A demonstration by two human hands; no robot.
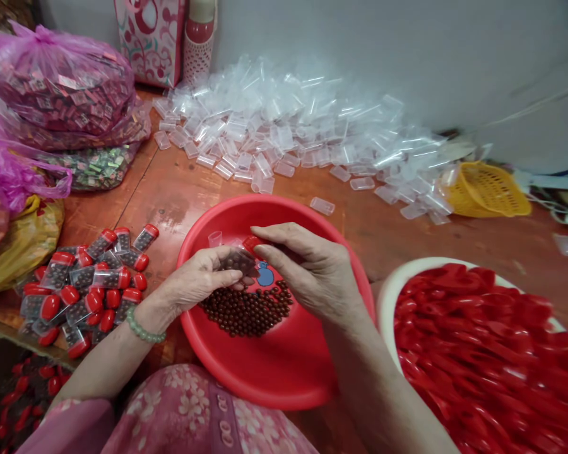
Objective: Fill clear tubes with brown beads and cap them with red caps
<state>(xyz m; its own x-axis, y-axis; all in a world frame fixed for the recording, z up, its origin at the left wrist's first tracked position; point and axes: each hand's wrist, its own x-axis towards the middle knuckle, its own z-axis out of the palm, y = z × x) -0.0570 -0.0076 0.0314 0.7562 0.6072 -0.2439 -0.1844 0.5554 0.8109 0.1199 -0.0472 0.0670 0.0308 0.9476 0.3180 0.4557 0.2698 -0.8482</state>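
Above a red plastic basin (284, 375), my left hand (201, 275) is closed round a small clear container (236, 260) with dark brown balls in it. My right hand (312, 271) pinches a red cap (252, 244) at the container's mouth; whether the cap is seated I cannot tell. Loose brown balls (246, 315) lie heaped in the basin below, beside a blue printed figure (265, 275) on its floor. Another clear container (214, 239) sits inside the basin behind my left hand. A green bead bracelet (144, 329) circles my left wrist.
Filled, red-capped containers (88, 284) are piled at left. Clear containers (284, 132) heap along the wall. A white tub (389, 302) of red caps (478, 340) stands at right, a yellow basket (487, 189) behind it. Pink bags (61, 82) fill the back left, near a flask (199, 47).
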